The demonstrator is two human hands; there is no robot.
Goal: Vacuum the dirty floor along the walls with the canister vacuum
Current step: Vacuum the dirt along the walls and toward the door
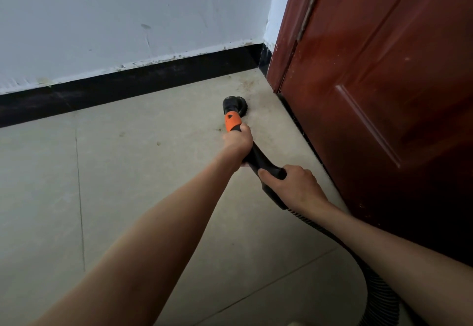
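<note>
- canister's out of shot, ribbed hose (381, 292) cut off bottom right
- black round brush nozzle (232, 105) with orange collar, on the dirty floor (143, 172) near the door (384, 95)
- left hand (238, 141) and right hand (294, 184) fingers both wrapped round the black handle (261, 159)

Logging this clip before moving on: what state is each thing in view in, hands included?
Brush nozzle: head down on the floor, short of the corner.
Left hand: grips the handle just behind the orange collar.
Right hand: grips the black handle further back.
Hose: trails back, curving on the floor.
Floor: tiled, brownish dirt specks near the corner.
Door: stands beside the nozzle; open or closed unclear.
Baseboard: black, paint-smeared top edge.
</note>
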